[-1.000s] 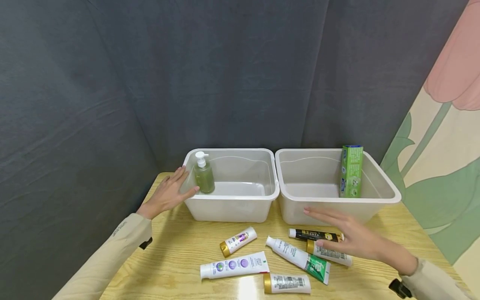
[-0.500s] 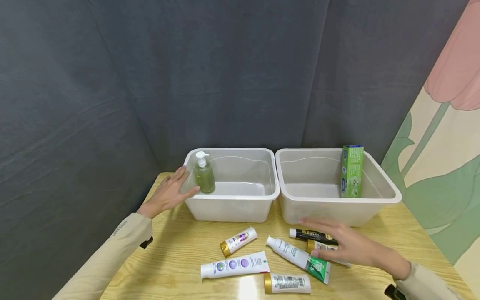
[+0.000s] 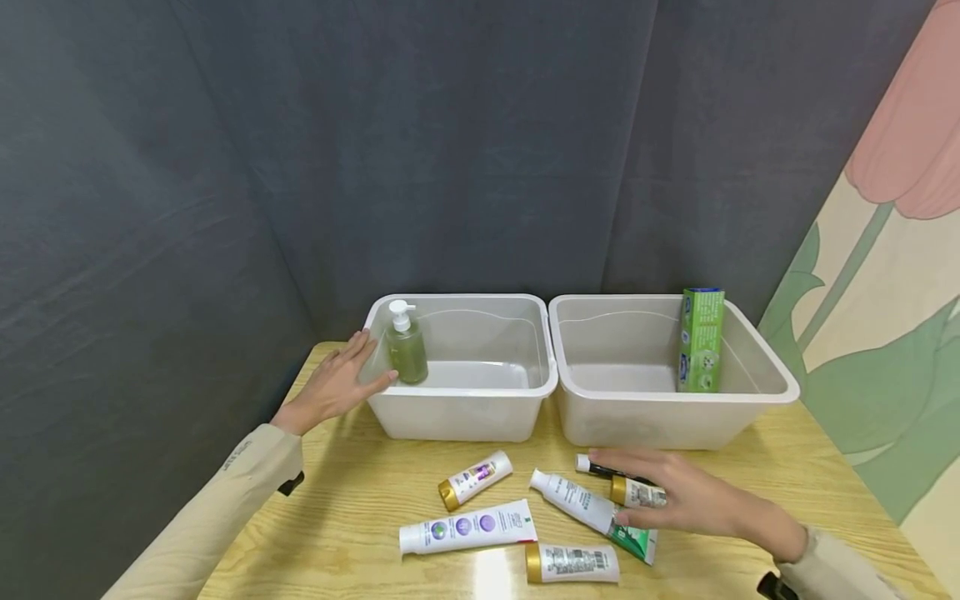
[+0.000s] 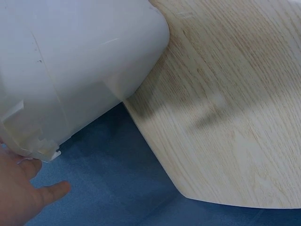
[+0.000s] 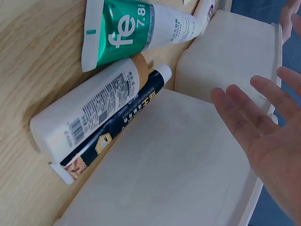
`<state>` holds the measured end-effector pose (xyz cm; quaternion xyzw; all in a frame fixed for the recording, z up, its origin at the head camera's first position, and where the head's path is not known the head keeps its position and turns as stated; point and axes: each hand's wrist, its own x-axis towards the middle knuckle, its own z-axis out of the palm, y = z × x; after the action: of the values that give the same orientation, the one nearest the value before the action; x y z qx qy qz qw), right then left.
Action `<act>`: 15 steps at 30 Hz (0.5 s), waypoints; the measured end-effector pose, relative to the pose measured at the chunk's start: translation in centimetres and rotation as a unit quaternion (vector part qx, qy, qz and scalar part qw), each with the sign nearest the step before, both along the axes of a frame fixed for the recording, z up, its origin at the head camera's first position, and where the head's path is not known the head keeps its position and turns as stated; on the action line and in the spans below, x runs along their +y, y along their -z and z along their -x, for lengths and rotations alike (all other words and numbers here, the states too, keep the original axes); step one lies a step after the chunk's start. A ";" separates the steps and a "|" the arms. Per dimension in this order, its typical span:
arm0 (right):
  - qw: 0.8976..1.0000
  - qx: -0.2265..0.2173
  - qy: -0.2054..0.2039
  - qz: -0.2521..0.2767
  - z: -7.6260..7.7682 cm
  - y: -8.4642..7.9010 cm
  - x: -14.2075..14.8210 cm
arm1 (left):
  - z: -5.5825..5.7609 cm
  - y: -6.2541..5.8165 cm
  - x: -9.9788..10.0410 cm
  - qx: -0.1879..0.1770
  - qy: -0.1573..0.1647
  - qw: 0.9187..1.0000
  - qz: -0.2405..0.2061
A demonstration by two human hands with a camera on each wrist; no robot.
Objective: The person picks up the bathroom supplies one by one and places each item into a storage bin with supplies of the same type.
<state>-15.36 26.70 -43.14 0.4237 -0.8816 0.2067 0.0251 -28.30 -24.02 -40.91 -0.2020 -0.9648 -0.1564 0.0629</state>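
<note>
At the left bin's point(image 3: 457, 417) outer corner, my left hand point(image 3: 337, 379) rests on the rim, its thumb pointing along the front edge. In the left wrist view this hand point(image 4: 19, 193) has its fingers extended beside the bin's wall. A green pump bottle point(image 3: 407, 352) stands inside that bin. My right hand point(image 3: 690, 496) hovers with spread fingers over a green-and-white toothpaste tube point(image 3: 577, 502), a black toothpaste tube point(image 5: 127, 113) and a white bottle with a gold cap point(image 5: 94, 108). Nothing is in its grasp.
The right bin point(image 3: 637, 421) holds an upright green box point(image 3: 701, 342). Nearer on the wooden table point(image 3: 360, 500) lie a purple-dotted toothpaste tube point(image 3: 468, 529) and two gold-capped containers, a small one point(image 3: 480, 477) and a white one point(image 3: 581, 564). A dark curtain point(image 3: 450, 150) hangs behind.
My right hand has moved left and toward the front, lower over the tubes. The left hand stays on the bin, and the items lie as before.
</note>
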 end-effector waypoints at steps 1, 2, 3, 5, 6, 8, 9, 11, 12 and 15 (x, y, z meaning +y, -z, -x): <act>1.000 -0.001 -0.002 0.000 0.0 0.0 -0.1 | 0.0 0.0 0.0 -0.002 -0.001 1.000 0.001; 1.000 -0.002 -0.003 0.002 0.0 0.1 -0.2 | 0.0 0.0 0.0 -0.002 -0.001 1.000 0.001; 1.000 -0.004 -0.006 0.004 0.0 0.1 -0.3 | -0.1 0.0 0.0 -0.003 -0.002 1.000 0.002; 1.000 -0.001 -0.010 0.008 0.0 0.2 -0.4 | -0.1 0.0 0.0 -0.003 -0.003 1.000 0.003; 1.000 0.001 -0.014 0.009 0.1 0.3 -0.4 | -0.1 0.0 0.0 -0.004 -0.004 1.000 0.003; 1.000 -0.002 -0.017 0.010 0.1 0.3 -0.5 | -0.1 0.0 -0.1 -0.003 -0.005 1.000 0.004; 1.000 -0.008 -0.016 0.010 0.1 0.4 -0.5 | -0.1 0.0 -0.1 -0.003 -0.005 1.000 0.004; 1.000 -0.023 -0.011 0.007 0.0 0.5 -0.5 | -0.1 0.1 0.0 -0.003 -0.005 1.000 0.004; 0.999 -0.031 -0.008 0.005 0.0 0.5 -0.5 | 0.0 0.1 0.0 -0.003 -0.004 1.000 0.003; 0.999 -0.051 0.004 0.005 -0.2 0.8 -0.5 | 0.0 0.1 0.0 -0.005 -0.004 1.000 0.003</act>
<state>-15.17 26.21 -43.91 0.4090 -0.8823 0.2323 -0.0174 -28.28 -23.99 -40.99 -0.1969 -0.9664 -0.1546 0.0579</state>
